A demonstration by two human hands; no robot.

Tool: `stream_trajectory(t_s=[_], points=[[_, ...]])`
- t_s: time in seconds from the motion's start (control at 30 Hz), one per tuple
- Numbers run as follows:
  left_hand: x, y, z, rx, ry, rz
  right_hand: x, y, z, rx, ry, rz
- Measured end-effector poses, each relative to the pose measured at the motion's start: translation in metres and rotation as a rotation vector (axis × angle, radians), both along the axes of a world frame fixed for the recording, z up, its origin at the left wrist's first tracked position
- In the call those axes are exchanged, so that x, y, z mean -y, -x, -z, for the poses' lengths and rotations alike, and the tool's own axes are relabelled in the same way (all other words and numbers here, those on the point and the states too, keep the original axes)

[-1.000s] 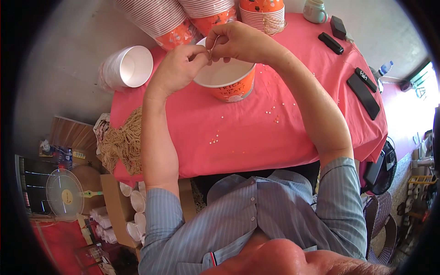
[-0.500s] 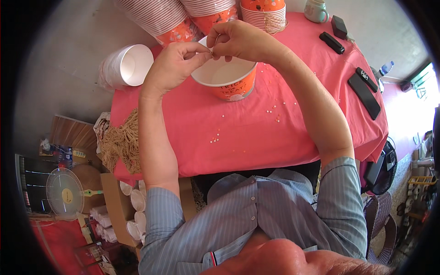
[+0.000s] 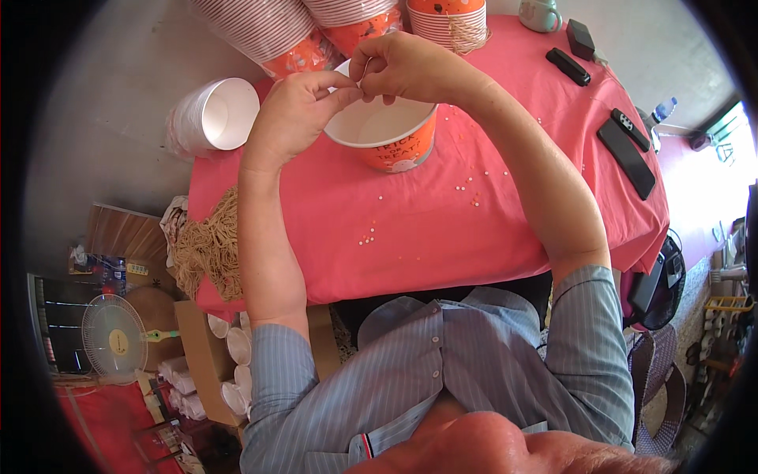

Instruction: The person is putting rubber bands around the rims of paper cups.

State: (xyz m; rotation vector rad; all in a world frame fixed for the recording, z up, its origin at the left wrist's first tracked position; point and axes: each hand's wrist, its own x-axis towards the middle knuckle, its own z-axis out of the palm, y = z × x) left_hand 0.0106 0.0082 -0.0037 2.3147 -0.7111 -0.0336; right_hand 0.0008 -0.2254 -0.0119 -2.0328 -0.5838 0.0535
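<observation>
Both grips, left hand (image 3: 292, 118) and right hand (image 3: 410, 69), pinched some tiny thing (image 3: 361, 88) (couldn't tell what) fingertip-to-fingertip over the orange bucket (image 3: 420, 142), seemingly for steadiness.

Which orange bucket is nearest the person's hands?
The single bucket right by the left hand and right hand, its white inside showing; the other orange buckets are nested in stacks farther back.

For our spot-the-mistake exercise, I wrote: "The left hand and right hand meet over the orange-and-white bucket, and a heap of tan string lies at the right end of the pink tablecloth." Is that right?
Not quite: the heap of tan string lies at the left end of the pink tablecloth, as the head view shows. The rest stands.
</observation>
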Motion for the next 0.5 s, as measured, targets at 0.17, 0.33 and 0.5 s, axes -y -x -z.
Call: stream_trajectory(t_s=[0.17,0.33,0.5], points=[[0.002,0.006,0.003,0.163,-0.051,-0.023,-0.001,0.000,-0.001,0.002,0.045,0.028],[0.018,0.023,-0.019,0.131,-0.160,-0.130,0.000,0.003,-0.002,-0.016,0.035,0.046],[0.014,0.027,-0.012,0.297,-0.131,-0.120,-0.002,0.004,-0.003,-0.011,0.028,0.046]])
